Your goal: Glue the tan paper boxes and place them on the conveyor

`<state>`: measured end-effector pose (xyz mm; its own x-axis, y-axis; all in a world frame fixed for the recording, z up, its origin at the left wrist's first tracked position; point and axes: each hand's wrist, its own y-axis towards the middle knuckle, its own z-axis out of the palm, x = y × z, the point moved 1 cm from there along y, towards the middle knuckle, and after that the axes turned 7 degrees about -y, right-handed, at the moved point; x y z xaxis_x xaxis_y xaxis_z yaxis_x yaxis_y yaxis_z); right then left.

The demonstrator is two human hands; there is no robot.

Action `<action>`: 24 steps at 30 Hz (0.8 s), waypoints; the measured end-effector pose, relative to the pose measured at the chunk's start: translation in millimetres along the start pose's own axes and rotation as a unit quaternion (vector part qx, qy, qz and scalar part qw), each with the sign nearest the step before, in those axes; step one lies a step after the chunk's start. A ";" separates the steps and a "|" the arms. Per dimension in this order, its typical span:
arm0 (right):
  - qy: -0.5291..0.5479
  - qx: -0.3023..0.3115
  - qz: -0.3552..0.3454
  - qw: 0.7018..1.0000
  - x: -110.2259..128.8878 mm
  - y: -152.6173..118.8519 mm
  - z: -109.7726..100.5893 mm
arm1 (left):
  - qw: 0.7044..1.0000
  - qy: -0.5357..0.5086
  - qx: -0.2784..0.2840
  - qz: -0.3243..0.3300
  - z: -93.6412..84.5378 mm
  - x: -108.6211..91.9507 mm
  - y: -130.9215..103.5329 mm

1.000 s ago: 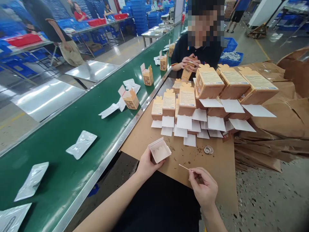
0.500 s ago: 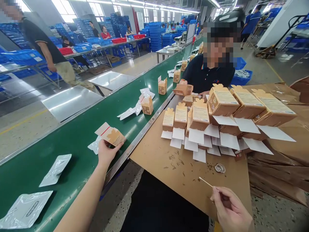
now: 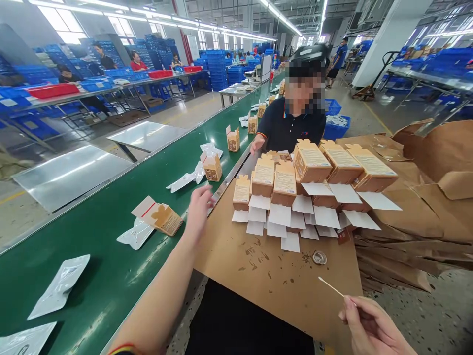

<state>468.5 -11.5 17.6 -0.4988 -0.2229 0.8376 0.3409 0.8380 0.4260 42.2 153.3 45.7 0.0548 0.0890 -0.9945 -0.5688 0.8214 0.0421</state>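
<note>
In my right hand (image 3: 369, 323), pinched between thumb and fingers, is a cotton swab (image 3: 330, 286) with its white tip pointing up and left. My left hand (image 3: 199, 204) is over the conveyor's near edge with nothing in it, its fingers loosely apart and slightly blurred. Left of it, an open-topped cardboard box (image 3: 168, 219) lies tilted on the green belt, its red-striped flap over a silver pouch (image 3: 135, 234). Just beyond my left fingers stands another open box (image 3: 213, 167). A small clear dish (image 3: 319, 257) sits on the cardboard-covered table (image 3: 291, 305) near the swab.
Stacked boxes (image 3: 284, 182) with white flaps out cover the table's far part. Silver pouches (image 3: 61, 286) and more boxes line the green conveyor (image 3: 103, 276). A co-worker (image 3: 291, 118) sits beyond the stack, one hand near the belt. Brown paper (image 3: 414, 217) is piled at right.
My left hand has let go of the tilted box and moved right, to the belt's edge. The view has turned right. The co-worker no longer holds up a box. My right hand still holds the swab.
</note>
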 end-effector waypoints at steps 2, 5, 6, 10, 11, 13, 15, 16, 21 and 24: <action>0.010 -0.032 -0.031 0.999 9.2 3.6 9.0 | 0.994 0.026 0.073 -0.071 56.2 -19.7 31.4; 0.023 -0.042 -0.063 0.997 13.2 5.0 13.7 | 0.980 0.110 0.133 -0.102 115.2 -36.5 56.3; 0.025 -0.044 -0.066 0.997 12.6 4.6 12.8 | 0.974 0.133 0.153 -0.105 126.4 -38.5 58.0; 0.022 -0.066 -0.056 0.996 8.5 3.3 2.9 | 0.961 0.168 0.196 -0.096 131.1 -38.7 45.3; 0.018 -0.070 -0.056 0.996 7.7 4.1 0.3 | 0.963 0.165 0.193 -0.084 124.2 -38.3 39.7; 0.004 -0.077 -0.061 0.995 5.9 8.1 -3.4 | 0.973 0.134 0.180 -0.046 103.9 -36.7 25.9; -0.023 -0.080 -0.073 0.994 1.9 14.8 -3.7 | 0.986 0.053 0.159 0.001 77.6 -31.7 5.7; -0.044 -0.081 -0.080 0.993 -1.4 18.9 -2.1 | 0.989 0.002 0.150 0.017 63.0 -26.8 -7.6; -0.145 -0.049 -0.093 0.984 -32.6 38.5 20.1 | 0.978 -0.109 0.152 -0.095 -4.0 29.8 -97.6; -0.177 -0.003 -0.075 0.981 -52.6 45.7 33.7 | 0.968 -0.066 0.157 -0.182 -21.4 72.4 -141.9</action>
<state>483.5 55.2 -18.5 -0.7891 -0.1549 0.5944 0.2472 0.8058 0.5382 109.3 31.2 -34.3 0.3217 -0.1847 -0.9287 -0.2150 0.9409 -0.2616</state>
